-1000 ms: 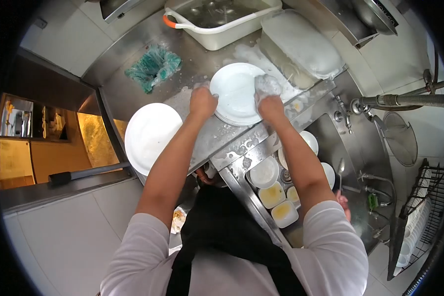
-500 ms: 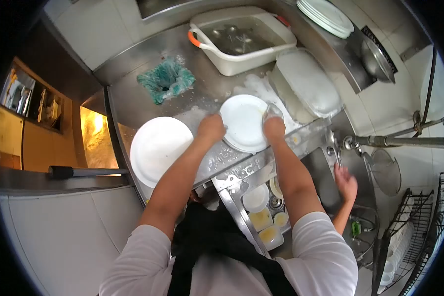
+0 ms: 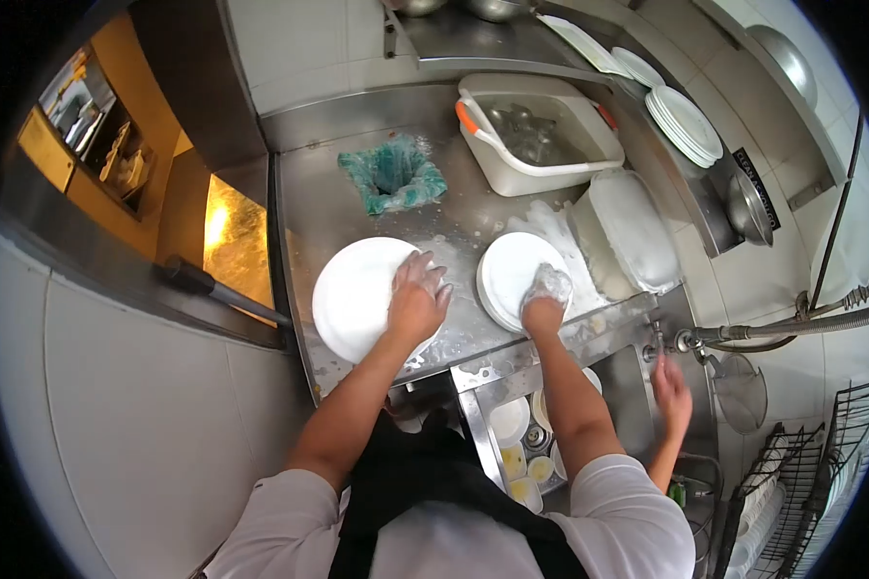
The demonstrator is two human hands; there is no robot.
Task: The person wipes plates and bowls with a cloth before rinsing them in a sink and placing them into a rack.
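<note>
Left hand [image 3: 419, 297] spread wide on the left plate stack [image 3: 350, 299] on the steel counter [image 3: 311, 207], right hand [image 3: 543, 307] closed round a sudsy scrubber [image 3: 550, 283] against the right plate stack [image 3: 512, 275], same counter, just beside the foamy tub [image 3: 632, 232].

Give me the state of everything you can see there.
Left hand: open, on large plate.
Large plate: lying flat.
Right hand: soapy, on smaller plates.
Smaller plates: stacked.
Tub: upright, uncovered, holding liquid.
Green bag: crumpled, open-topped.
Rectangular container: sudsy.
Small bowls: some with yellow residue.
</note>
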